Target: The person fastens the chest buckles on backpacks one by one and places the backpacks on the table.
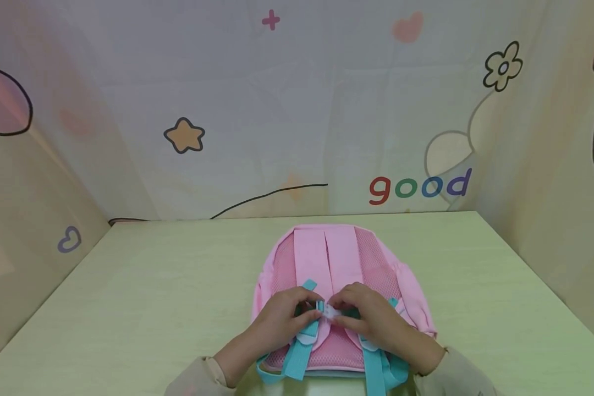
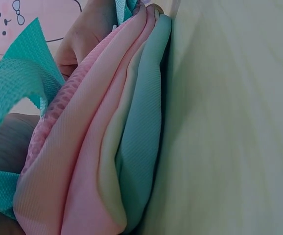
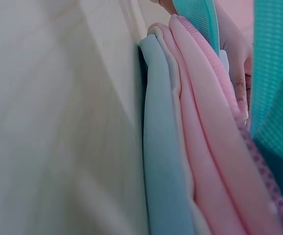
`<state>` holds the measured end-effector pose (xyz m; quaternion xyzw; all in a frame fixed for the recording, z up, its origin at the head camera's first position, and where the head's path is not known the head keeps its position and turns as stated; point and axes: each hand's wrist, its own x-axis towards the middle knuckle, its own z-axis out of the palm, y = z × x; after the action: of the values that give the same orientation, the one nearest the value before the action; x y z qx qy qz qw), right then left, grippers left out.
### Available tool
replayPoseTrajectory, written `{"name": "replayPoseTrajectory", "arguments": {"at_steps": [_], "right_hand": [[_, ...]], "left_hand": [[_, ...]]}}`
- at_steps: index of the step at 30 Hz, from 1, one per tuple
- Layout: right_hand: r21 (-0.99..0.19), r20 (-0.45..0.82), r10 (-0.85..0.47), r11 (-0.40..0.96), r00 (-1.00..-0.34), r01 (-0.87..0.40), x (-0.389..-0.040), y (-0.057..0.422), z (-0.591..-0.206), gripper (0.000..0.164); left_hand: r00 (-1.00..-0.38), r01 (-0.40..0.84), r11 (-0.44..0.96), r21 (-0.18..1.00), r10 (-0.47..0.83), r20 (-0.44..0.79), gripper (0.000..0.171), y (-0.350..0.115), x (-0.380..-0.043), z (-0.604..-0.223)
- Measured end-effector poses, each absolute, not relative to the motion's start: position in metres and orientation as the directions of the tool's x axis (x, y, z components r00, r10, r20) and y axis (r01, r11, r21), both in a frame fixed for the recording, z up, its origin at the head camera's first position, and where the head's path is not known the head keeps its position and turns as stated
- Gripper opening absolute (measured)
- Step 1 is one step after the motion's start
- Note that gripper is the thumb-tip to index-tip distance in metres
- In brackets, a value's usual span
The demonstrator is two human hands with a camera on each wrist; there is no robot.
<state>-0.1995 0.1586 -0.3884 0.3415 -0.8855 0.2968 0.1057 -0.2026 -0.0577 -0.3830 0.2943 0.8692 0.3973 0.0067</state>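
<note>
A pink backpack [image 1: 309, 247] lies on the table with its mesh back and shoulder straps facing up. Over its lower middle, both hands meet at a small white buckle [image 1: 331, 312]. The left hand [image 1: 282, 316] pinches the buckle's left end, where teal webbing [image 1: 309, 329] joins it. From the other side, the right hand [image 1: 376, 316] pinches the buckle's right end between thumb and fingers. Whether the buckle's halves are locked cannot be made out. Both wrist views show the bag's layered bottom edge [image 2: 97, 112], with the buckle hidden there.
Teal strap tails [image 1: 374, 371] and a loop [image 1: 269, 374] hang over the bag's near edge. Pale greenish tabletop [image 1: 143, 297] extends to both sides. A printed cloth backdrop [image 1: 277, 110] stands behind and around the table.
</note>
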Motion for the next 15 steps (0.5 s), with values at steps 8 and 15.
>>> {"name": "replayPoseTrajectory", "arguments": {"at_steps": [8, 15], "right_hand": [[-0.503, 0.395, -0.54, 0.55, -0.743, -0.667, -0.1976, 0.1594, -0.3885, 0.019], [-0.547, 0.348, -0.512, 0.569, -0.785, -0.614, -0.1986, 0.1564, -0.3904, 0.02]], "left_hand": [[-0.838, 0.49, 0.509, 0.707, 0.499, 0.221, 0.023, -0.0564, -0.2018, -0.3839], [-0.835, 0.502, 0.52, 0.691, 0.498, 0.232, 0.023, -0.0554, -0.2021, -0.3851]]}}
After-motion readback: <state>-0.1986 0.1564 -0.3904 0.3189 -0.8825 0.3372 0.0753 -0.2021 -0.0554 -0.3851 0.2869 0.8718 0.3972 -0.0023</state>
